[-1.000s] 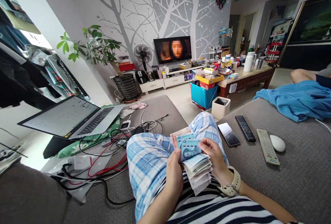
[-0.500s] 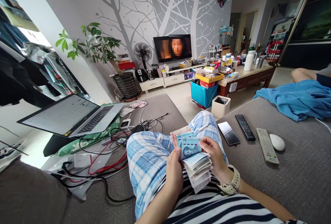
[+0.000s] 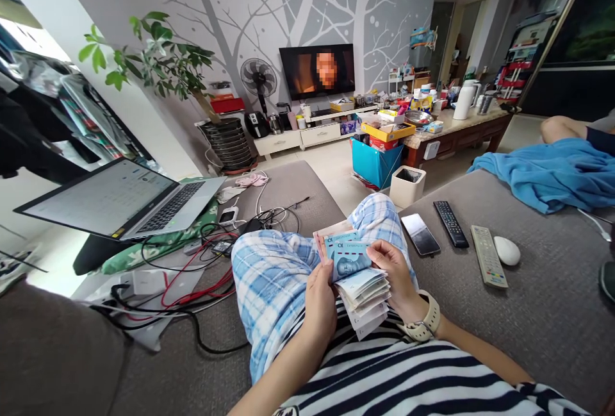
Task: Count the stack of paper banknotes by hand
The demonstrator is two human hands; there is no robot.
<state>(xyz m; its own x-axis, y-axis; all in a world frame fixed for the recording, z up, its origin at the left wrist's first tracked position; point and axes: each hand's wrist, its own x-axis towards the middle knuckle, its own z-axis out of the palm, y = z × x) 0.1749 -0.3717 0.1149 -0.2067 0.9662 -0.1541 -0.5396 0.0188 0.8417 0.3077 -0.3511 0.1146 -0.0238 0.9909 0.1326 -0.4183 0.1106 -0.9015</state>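
A bundle of banknotes is held over my lap between both hands. My left hand grips its left side, the thumb on a blue note marked 10. Reddish notes stick out behind the blue ones. My right hand pinches the right edge of the front blue note between thumb and fingers. Folded-over paler notes fan downward below, their ends layered. A watch with a cream strap is on my right wrist. The fingers behind the notes are hidden.
On the sofa to my right lie a phone, a black remote, a grey remote and a white mouse. To my left are tangled cables and a laptop. Beyond, a person's bent leg shows by a blue cloth.
The view has tilted and shifted slightly, so the surroundings sit a little higher and further left. Both hands keep nearly the same hold on the banknotes.
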